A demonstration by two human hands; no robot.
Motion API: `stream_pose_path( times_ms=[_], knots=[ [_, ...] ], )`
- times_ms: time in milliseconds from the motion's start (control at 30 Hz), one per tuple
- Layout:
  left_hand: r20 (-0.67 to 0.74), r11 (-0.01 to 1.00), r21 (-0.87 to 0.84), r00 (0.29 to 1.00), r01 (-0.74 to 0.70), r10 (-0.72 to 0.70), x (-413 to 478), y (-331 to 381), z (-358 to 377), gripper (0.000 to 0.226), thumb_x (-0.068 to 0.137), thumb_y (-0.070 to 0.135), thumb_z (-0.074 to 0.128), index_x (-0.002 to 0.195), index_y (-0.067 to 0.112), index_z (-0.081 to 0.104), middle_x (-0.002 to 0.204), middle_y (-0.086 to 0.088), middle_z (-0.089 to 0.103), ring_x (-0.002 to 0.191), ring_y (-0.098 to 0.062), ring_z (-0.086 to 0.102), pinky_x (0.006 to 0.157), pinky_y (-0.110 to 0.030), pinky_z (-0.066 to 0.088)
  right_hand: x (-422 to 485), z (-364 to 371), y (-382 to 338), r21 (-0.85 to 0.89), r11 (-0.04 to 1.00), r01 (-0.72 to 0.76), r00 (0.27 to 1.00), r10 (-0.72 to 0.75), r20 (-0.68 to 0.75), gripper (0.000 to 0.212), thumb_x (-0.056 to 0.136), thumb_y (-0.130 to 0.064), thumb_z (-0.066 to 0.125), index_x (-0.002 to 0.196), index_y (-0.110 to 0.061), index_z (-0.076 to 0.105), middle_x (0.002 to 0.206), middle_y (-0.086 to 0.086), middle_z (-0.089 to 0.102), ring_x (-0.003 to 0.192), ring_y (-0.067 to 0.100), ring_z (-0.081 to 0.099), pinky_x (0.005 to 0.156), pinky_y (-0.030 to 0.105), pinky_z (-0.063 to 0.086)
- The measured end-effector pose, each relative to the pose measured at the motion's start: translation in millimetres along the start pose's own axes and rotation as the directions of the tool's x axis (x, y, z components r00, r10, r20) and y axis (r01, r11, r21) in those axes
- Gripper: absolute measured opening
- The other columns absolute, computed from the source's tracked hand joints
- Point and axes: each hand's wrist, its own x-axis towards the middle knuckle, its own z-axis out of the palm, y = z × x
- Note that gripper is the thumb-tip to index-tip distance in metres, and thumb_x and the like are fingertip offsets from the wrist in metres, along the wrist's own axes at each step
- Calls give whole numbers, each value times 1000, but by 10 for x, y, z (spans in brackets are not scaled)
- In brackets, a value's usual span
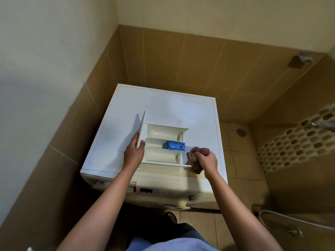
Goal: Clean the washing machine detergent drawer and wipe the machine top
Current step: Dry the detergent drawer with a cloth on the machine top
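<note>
The white detergent drawer (163, 142) lies on the washing machine top (163, 105), taken out of its slot, with a blue insert (175, 146) in its middle compartment. My left hand (134, 151) grips the drawer's front panel at its near end. My right hand (206, 158) grips a bunched pinkish-brown cloth (196, 154) on the machine top, just right of the drawer's back end.
The empty drawer slot (116, 183) shows on the machine's front at the left, with a dial (193, 197) to the right. Tan tiled walls close in behind and left. A floor drain (240, 132) and a hose (290, 220) lie on the right.
</note>
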Motion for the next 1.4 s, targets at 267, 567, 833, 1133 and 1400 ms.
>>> stream_pose_path(
  times_ms=[267, 567, 833, 1133, 1400],
  knots=[
    [-4, 1000, -16, 1000, 15, -15, 9, -31, 2, 49, 100, 40, 42, 148, 30, 34, 146, 1, 46, 130, -25, 46, 101, -34, 39, -306, 388, -258, -634, 525, 568, 823, -353, 446, 14, 86, -23, 56, 94, -25, 66, 93, 4, 68, 89, 27, 64, 74, 30, 51],
    [-9, 999, -48, 1000, 18, -18, -20, 8, 17, 52, 100, 47, 37, 148, 30, 33, 148, 1, 44, 133, -24, 44, 105, -33, 35, -590, 1218, -480, -775, 352, 524, 851, -246, 464, 25, 95, -3, 44, 113, -2, 61, 117, 18, 61, 109, 34, 58, 83, 37, 48],
    [8, 998, -48, 999, 39, -39, 29, -29, -37, 52, 100, 49, 35, 148, 30, 33, 149, -1, 43, 134, -25, 42, 107, -35, 35, -578, 1227, -663, -461, 735, 497, 794, -171, 584, 12, 85, -6, 51, 87, -2, 62, 84, 14, 64, 82, 25, 58, 70, 30, 44],
    [51, 994, -111, 999, 22, -16, 13, -8, -84, 53, 99, 49, 37, 148, 30, 33, 149, 1, 42, 135, -22, 41, 107, -34, 34, -126, 700, -1015, 126, 933, 338, 915, -357, 187, 19, 91, -10, 51, 101, -12, 67, 96, 2, 69, 90, 19, 63, 80, 27, 48],
    [53, 995, -98, 998, 27, -21, -14, -1, -74, 52, 100, 48, 35, 149, 31, 32, 150, 3, 41, 136, -19, 40, 106, -31, 33, -96, 1530, -882, -246, 834, 494, 859, -426, 283, 17, 87, -7, 47, 97, -7, 61, 90, 10, 67, 82, 26, 61, 68, 31, 47]
  ],
)
